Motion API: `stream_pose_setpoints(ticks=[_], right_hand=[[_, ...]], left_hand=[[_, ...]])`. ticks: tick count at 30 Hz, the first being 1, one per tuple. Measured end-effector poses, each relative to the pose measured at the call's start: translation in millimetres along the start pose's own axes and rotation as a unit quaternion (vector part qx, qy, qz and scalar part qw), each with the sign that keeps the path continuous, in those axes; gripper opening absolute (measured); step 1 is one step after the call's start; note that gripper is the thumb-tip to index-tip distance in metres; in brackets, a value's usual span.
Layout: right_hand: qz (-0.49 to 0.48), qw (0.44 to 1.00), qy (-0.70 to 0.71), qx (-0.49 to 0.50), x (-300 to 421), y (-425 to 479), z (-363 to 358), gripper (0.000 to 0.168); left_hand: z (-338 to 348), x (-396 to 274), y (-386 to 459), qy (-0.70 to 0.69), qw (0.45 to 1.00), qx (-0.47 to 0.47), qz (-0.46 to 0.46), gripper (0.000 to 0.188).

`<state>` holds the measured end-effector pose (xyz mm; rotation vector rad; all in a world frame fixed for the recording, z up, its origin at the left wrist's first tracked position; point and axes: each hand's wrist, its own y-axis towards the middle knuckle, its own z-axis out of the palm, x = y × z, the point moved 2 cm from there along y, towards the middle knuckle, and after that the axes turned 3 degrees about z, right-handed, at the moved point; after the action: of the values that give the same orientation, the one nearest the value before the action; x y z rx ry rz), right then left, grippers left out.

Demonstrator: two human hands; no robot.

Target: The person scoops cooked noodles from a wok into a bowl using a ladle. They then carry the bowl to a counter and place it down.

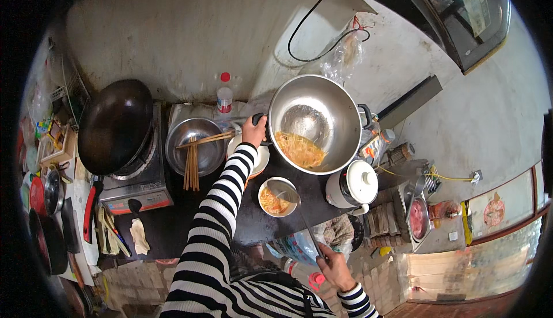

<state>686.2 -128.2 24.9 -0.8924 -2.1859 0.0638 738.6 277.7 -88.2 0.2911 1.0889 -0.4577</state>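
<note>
My left hand (254, 130) grips the black side handle of a large stainless steel pot (311, 111), which is tilted so its inside shows. Noodles in broth (300, 149) have gathered at the pot's lower left. In my right hand (335, 269) is the handle of a long metal ladle (283, 189). Its bowl rests over a white bowl (262, 208) that holds noodles (272, 201). Behind my left forearm, a second pale bowl (262, 161) is partly hidden.
Left of the pot, bundled wooden chopsticks (191, 167) lie across a steel basin (177, 145). A black wok (116, 123) stands on a gas stove (142, 188). A white electric kettle (363, 184) is close to the pot's lower right. The dark table's front edge (259, 242) runs before me.
</note>
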Motion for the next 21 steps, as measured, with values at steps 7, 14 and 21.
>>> stream_pose_setpoints(ticks=[7, 14, 21], right_hand=[[-0.003, 0.999, 0.032, -0.021, -2.7, 0.0, -1.0, 0.036], [0.048, 0.995, 0.083, -0.015, -17.6, 1.2, 7.7, 0.036], [0.041, 0.997, 0.059, -0.01, -10.5, 5.4, 4.9, 0.037]], left_hand=[[4.2, -5.5, -2.1, 0.017, 1.0, 0.009, 0.011, 0.02], [3.2, -0.2, 5.7, 0.005, 1.0, 0.006, -0.006, 0.019], [4.5, -4.3, 6.7, 0.02, 1.0, 0.006, 0.004, 0.018]])
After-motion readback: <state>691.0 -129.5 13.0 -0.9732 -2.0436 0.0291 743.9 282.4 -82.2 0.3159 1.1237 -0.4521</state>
